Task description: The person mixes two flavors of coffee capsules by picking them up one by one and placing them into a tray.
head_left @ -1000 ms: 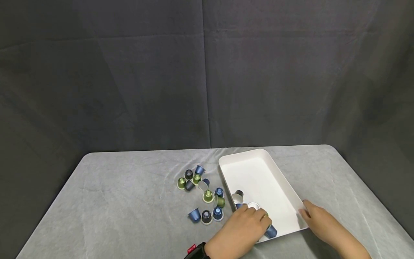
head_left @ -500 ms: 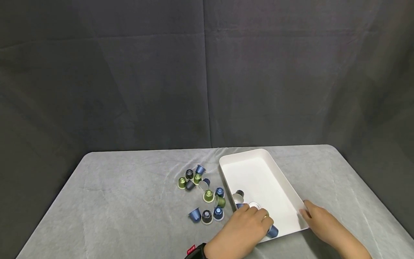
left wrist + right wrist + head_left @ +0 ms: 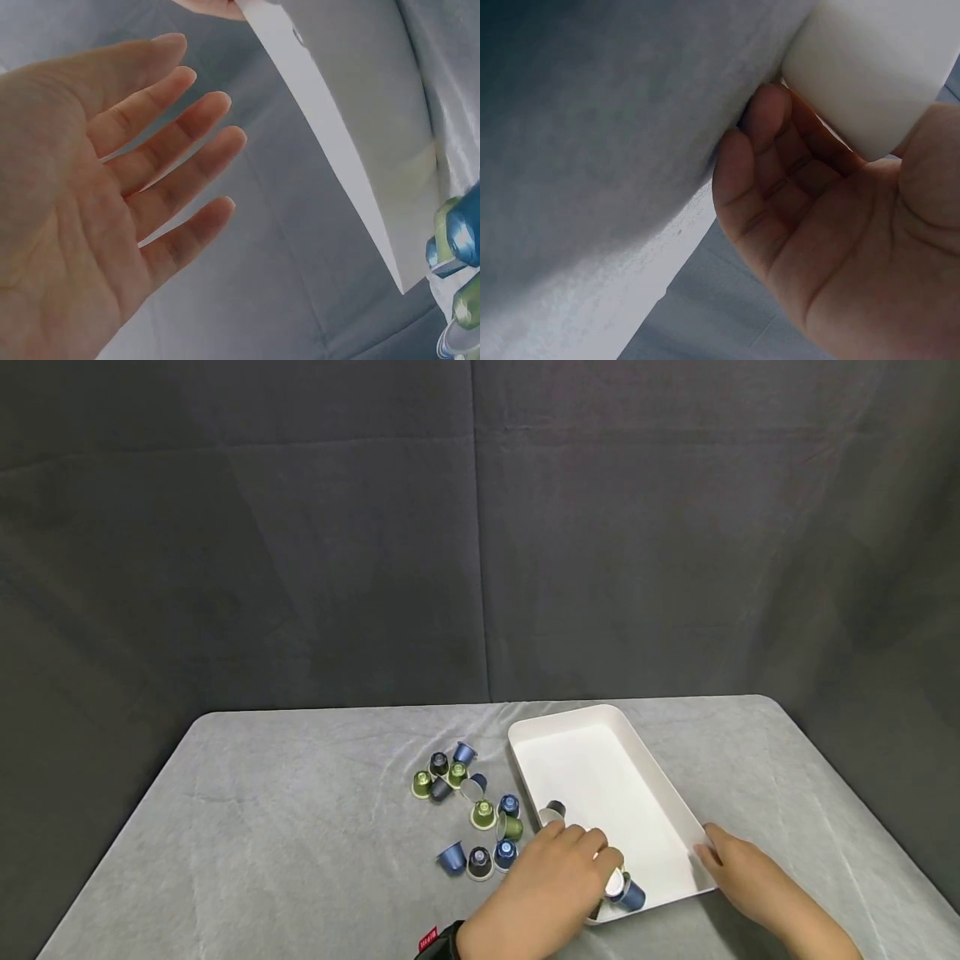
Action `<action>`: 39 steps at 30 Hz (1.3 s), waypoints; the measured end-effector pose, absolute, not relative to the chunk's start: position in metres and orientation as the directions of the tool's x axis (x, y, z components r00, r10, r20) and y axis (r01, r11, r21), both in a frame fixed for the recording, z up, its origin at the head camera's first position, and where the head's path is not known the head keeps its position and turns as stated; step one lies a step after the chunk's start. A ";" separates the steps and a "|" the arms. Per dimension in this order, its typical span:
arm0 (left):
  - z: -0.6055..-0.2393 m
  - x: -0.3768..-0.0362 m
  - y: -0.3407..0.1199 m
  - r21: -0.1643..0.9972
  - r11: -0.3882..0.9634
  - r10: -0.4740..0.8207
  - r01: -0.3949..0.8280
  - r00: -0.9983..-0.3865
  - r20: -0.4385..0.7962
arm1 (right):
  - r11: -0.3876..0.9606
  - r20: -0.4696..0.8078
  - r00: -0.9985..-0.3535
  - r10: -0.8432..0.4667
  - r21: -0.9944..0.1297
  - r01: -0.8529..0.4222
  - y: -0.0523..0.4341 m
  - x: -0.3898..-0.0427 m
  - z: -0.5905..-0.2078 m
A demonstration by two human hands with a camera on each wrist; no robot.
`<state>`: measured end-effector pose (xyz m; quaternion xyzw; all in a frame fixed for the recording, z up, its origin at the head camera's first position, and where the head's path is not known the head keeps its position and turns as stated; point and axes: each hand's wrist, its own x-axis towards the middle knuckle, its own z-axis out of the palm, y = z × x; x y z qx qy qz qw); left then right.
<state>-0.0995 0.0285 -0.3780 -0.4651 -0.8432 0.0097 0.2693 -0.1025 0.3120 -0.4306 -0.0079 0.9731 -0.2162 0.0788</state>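
Twelve coffee capsules (image 3: 480, 814) sit scattered on the grey desk (image 3: 300, 827) just left of the white tray (image 3: 600, 768): five blue, four green, three dark, though the tight cluster makes that split uncertain. Inside the tray, one dark capsule (image 3: 555, 811) shows near the left wall and one blue capsule (image 3: 628, 893) lies on its side at the near end. The left hand (image 3: 551, 893) hovers over that near end, grip released, fingers spread and holding nothing, hiding whatever lies beneath. The right hand (image 3: 738, 868) grasps the tray's near right corner, fingers curled round it. Both forearms are cut off by the frame.
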 end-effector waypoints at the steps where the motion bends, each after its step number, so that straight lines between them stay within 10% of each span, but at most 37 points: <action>1: -0.378 -0.101 0.027 -0.263 0.577 0.782 0.773 -0.429 0.452 | 0.906 -0.151 -0.987 -0.048 -0.422 0.021 0.312 -0.102 -0.431; 22: -0.355 -0.142 -0.038 0.133 0.818 0.524 0.559 -0.821 0.229 | 0.904 -0.150 -0.988 -0.035 -0.427 0.032 0.311 -0.102 -0.432; 39: -0.373 -0.157 -0.052 0.236 0.884 0.410 0.403 -0.912 0.020 | 0.905 -0.149 -0.988 -0.038 -0.424 0.029 0.311 -0.101 -0.431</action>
